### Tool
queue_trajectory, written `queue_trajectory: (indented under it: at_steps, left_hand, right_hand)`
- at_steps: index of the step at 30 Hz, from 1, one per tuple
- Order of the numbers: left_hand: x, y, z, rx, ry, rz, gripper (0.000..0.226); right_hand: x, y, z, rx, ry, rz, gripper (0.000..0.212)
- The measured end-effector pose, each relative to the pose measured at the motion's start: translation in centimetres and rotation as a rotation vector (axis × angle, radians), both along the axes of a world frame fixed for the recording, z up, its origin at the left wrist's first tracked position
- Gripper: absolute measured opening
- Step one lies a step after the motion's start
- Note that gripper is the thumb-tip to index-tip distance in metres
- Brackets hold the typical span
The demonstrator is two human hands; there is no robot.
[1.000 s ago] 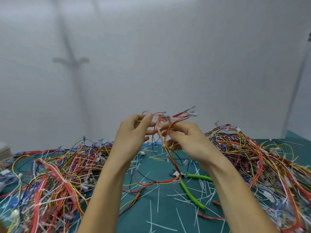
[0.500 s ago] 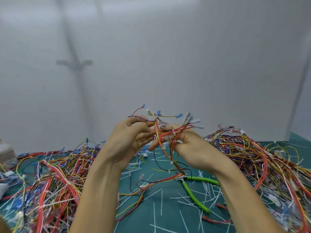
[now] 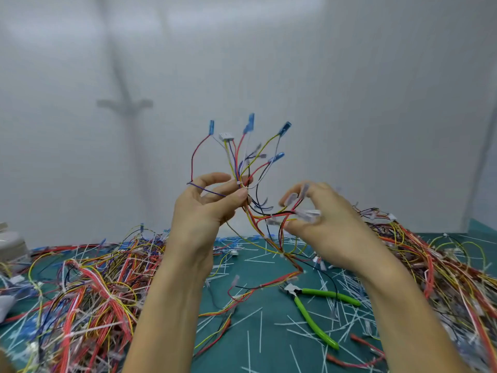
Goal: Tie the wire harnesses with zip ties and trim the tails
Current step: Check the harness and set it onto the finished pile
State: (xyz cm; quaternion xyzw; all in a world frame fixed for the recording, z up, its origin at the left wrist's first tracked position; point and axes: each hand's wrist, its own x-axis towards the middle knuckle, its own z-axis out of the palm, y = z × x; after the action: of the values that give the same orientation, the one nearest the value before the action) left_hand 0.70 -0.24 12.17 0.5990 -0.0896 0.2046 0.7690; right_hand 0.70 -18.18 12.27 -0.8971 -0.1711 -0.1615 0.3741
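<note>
Nearest, on the teal table: one pair of green-handled cutters among thin white zip-tie tails, flanked by two tangled harness piles. Above, one raised wire harness, pinched in the left hand, lower strands gripped by the curled right hand. Farthest, four blue terminals fanned upward.

Legible text, labels, brands, numbers, signs: none.

Blue terminal sleeves and white connector on the raised wire harness: too small and blurred for reading. Green-handled cutters on the mat: no marking resolved.
</note>
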Motion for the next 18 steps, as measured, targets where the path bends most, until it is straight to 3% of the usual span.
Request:
queue_trajectory:
  at_steps: [4, 7, 10, 12, 15, 18]
  left_hand:
    - [-0.2, -0.3, 0.0, -0.015, -0.068, 0.066, 0.026]
    - [-0.2, -0.7, -0.1, 0.008, -0.059, 0.093, 0.025]
    - [-0.2, -1.1, -0.2, 0.065, -0.053, 0.118, 0.026]
    - [-0.2, -1.4, -0.3, 0.084, -0.052, 0.105, 0.026]
    - [-0.4, -1.9, -0.2, 0.113, -0.071, 0.055, 0.027]
    - [-0.8, -2.5, -0.1, 0.082, -0.101, -0.002, 0.022]
  right_hand:
    - [-1.2, -2.1, 0.9, -0.199, 0.082, -0.08, 0.032]
    - [-1.3, -2.7, 1.0, -0.277, 0.098, -0.132, 0.025]
    - [-0.9, -2.4, 0.7, -0.083, 0.004, -0.1, 0.013]
    - [-0.5, -1.7, 0.6, 0.035, -0.081, -0.095, 0.016]
    - [-0.3, -0.3, 0.6, 0.271, -0.047, 0.004, 0.024]
    - [-0.5, 0.8, 0.4, 0.271, -0.031, 0.089, 0.03]
